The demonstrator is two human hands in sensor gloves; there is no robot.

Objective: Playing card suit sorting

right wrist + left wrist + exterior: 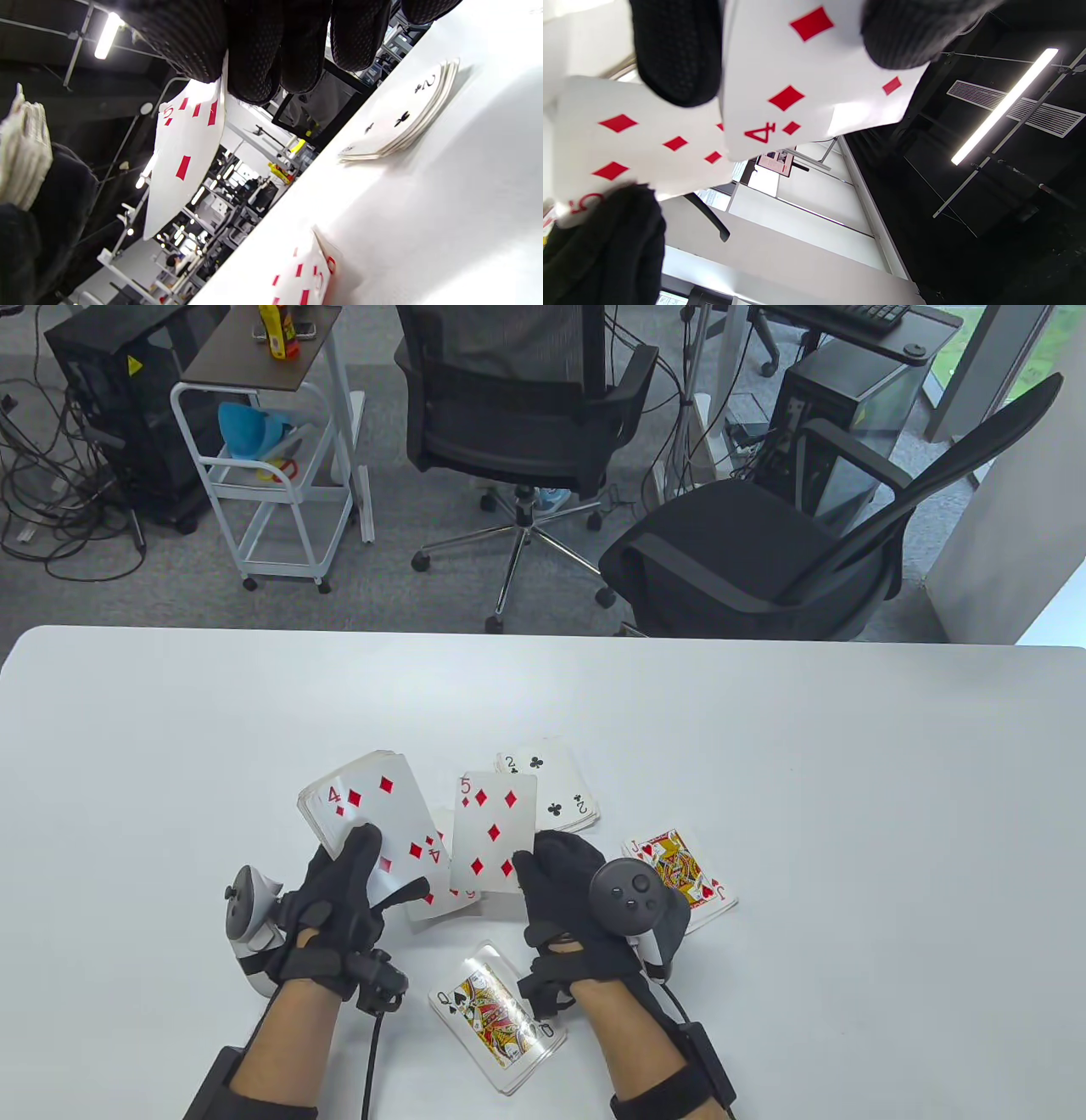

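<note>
My left hand (361, 869) grips the deck (361, 806) above the table, its top card a four of diamonds (797, 93). My right hand (556, 869) pinches a five of diamonds (494, 831) by its lower right corner and holds it lifted, face up, beside the deck. That five (182, 161) shows edge-on in the right wrist view, under my fingers (254, 46). Four piles lie on the table: diamonds (445, 895) partly hidden under the held cards, clubs topped by a two (551, 785), hearts topped by a jack (683, 878), spades topped by a queen (496, 1018).
The white table (848, 780) stretches wide on both sides of the piles. Beyond its far edge stand two black office chairs (526, 398), a white trolley (271, 449) and computer towers.
</note>
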